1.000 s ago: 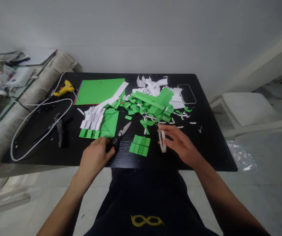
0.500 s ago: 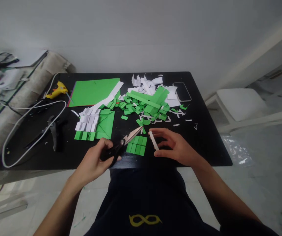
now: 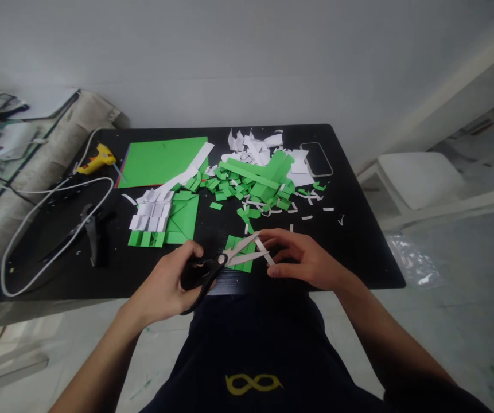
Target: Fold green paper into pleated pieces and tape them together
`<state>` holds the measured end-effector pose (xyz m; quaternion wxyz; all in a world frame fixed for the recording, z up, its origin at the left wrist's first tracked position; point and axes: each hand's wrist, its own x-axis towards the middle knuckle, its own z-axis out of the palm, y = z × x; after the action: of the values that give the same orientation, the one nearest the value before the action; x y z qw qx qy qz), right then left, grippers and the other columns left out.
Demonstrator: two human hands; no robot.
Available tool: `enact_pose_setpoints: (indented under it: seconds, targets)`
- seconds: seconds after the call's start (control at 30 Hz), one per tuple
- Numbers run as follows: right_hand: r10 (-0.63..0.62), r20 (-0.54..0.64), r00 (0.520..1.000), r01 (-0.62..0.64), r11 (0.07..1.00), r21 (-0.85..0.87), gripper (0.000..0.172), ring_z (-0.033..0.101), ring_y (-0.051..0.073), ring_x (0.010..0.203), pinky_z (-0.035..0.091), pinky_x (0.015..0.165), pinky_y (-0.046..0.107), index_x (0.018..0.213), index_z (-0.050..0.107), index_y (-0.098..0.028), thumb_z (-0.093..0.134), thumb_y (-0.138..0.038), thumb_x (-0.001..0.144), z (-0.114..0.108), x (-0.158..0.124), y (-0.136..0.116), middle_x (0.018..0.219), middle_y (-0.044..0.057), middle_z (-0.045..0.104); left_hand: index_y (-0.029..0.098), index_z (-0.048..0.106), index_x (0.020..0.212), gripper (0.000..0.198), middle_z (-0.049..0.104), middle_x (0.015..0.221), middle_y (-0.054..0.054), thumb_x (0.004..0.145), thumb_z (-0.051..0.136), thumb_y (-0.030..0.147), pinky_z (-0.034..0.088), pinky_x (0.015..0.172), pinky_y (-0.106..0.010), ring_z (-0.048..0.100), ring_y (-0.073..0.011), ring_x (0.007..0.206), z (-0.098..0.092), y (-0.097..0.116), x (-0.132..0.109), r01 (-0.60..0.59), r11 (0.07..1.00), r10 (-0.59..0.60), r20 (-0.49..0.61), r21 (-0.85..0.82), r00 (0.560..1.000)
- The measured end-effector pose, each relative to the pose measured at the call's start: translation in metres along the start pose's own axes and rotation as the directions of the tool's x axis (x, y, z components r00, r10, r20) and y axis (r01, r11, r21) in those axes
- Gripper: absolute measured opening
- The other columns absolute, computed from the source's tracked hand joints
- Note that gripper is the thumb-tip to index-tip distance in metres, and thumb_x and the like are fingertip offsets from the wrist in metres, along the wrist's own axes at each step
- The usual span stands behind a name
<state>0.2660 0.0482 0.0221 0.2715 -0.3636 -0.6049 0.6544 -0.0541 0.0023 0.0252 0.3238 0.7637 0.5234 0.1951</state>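
Observation:
My left hand (image 3: pixel 170 278) is closed round the black handles of a pair of scissors (image 3: pixel 222 259). The blades are spread and reach to the right, around a narrow white paper strip (image 3: pixel 264 252). Thumb and fingers of my right hand (image 3: pixel 300 258) grip that strip at its two ends. Under the blades lies a creased green paper piece (image 3: pixel 242 266), partly covered by them. To the left, a folded white paper piece (image 3: pixel 152 211) rests on a creased green square (image 3: pixel 186 217).
A heap of green cut paper (image 3: pixel 268 178) and white scraps (image 3: pixel 253 146) lies at the back. Green sheets (image 3: pixel 164 160), a yellow glue gun (image 3: pixel 100 159), a white cable (image 3: pixel 3 264), black-handled pliers (image 3: pixel 92 235) and a phone-shaped outline (image 3: pixel 318 159) are also on the black table (image 3: pixel 358 246).
The scissors have opened and moved right, so their blades now stand around the white strip. My right hand has stayed nearly in place, still gripping the strip.

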Motion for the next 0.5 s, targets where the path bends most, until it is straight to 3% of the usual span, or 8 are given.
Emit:
enact_pose_setpoints:
  seconds: [0.27, 0.5]
  targets:
    - [0.043, -0.022, 0.999, -0.044, 0.998, -0.038, 0.063, 0.066, 0.033, 0.127, 0.064, 0.097, 0.054, 0.142, 0.068, -0.033, 0.090, -0.036, 0.083, 0.0009, -0.0002, 0.0002, 0.143, 0.010, 0.067, 0.025, 0.047, 0.105, 0.030, 0.059, 0.078, 0.006, 0.087, 0.071, 0.027, 0.041, 0.059, -0.024, 0.050, -0.0128, 0.063, -0.0020, -0.0026, -0.0005, -0.037, 0.998, 0.038, -0.013, 0.048, 0.999]
    - [0.044, -0.029, 0.999, -0.047, 0.995, -0.088, 0.059, 0.064, 0.032, 0.134, 0.054, 0.116, 0.062, 0.142, 0.064, -0.032, 0.086, -0.042, 0.089, 0.0014, -0.0009, -0.0006, 0.142, 0.009, 0.067, 0.025, 0.047, 0.107, 0.031, 0.061, 0.080, 0.005, 0.087, 0.071, 0.028, 0.044, 0.060, -0.025, 0.053, -0.0135, 0.063, 0.0004, -0.0045, -0.0040, -0.011, 0.999, 0.013, -0.045, 0.050, 0.999]
